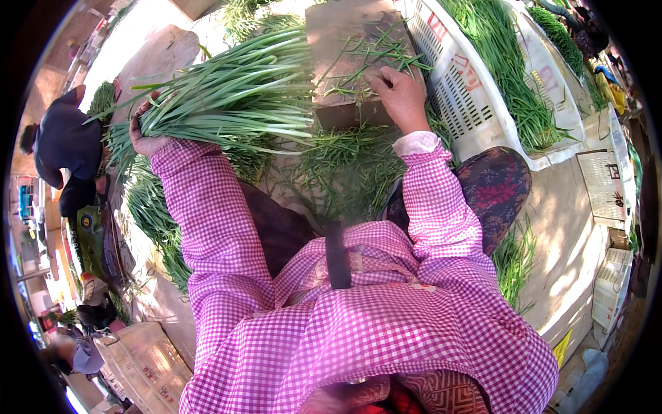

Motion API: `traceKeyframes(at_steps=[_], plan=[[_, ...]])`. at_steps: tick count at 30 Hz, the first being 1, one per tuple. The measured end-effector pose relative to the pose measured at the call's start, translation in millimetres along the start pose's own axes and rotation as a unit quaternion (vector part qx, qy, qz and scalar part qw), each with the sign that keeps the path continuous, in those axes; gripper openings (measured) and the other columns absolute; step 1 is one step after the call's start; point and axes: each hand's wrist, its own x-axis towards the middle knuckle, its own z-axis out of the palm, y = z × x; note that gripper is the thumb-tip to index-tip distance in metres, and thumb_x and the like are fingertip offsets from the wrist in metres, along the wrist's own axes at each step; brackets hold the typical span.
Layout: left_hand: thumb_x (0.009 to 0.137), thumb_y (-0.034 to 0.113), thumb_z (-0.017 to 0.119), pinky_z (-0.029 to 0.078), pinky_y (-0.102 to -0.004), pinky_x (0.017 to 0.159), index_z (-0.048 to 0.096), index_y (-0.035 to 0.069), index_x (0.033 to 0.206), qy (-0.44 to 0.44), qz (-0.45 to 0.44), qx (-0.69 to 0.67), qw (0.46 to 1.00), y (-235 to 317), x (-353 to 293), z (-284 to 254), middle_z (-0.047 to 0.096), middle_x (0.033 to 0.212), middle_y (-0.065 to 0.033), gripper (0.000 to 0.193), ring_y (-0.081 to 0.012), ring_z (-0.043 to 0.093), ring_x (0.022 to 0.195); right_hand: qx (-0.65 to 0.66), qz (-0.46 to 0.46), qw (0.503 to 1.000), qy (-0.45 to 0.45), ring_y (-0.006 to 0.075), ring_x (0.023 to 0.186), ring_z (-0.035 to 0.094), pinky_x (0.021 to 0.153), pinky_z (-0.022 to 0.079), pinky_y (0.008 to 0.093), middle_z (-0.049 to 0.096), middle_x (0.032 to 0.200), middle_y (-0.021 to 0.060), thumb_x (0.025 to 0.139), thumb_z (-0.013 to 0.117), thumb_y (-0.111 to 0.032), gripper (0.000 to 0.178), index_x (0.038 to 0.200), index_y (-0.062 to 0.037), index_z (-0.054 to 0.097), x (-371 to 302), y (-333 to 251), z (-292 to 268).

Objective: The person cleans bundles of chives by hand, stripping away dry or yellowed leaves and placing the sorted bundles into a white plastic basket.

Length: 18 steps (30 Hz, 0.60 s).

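Chives (pixel 238 86) are held in the cupped left hand (pixel 146 132); the right hand (pixel 401 98) is half-curled over scraps (pixel 372 54), its hold unclear. The crate (pixel 483 114) seems filled; piles (pixel 157 210) seem left unsorted.

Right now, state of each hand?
Left hand: closed around the bundle of green stalks.
Right hand: fingers curled above the brown board; whether it grips anything cannot be told.

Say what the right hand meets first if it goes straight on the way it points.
The right hand would probably meet loose green stalks on the brown board first, though its height above them is unclear.
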Motion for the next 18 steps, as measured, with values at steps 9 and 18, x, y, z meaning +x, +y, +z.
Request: traceKeyframes(at_steps=[9,18], plan=[[0.072,0.019,0.052,0.030,-0.0664,0.093,0.056,0.004,0.073,-0.001,-0.087,-0.081,0.993,-9,-6,7,0.059,0.078,-0.0128,0.015,-0.0365,0.050,0.096,0.421,0.023,0.889,-0.178,0.0095,0.087,0.057,0.081,0.044,0.0238,0.065,0.102,0.0042,0.081,0.068,-0.014,0.038,0.116,-0.0023,0.060,-26,-53,34],[0.071,0.017,0.053,0.035,-0.0617,0.092,0.056,0.006,0.071,0.028,-0.049,-0.031,0.998,-17,-18,22,0.059,0.076,-0.0101,0.012,-0.0324,0.055,0.088,0.664,0.063,0.734,-0.127,0.0156,0.084,0.061,0.078,0.049,0.0304,0.064,0.083,0.0039,0.080,0.067,-0.006,0.013,0.091,-0.0013,0.062,-22,-36,41]])
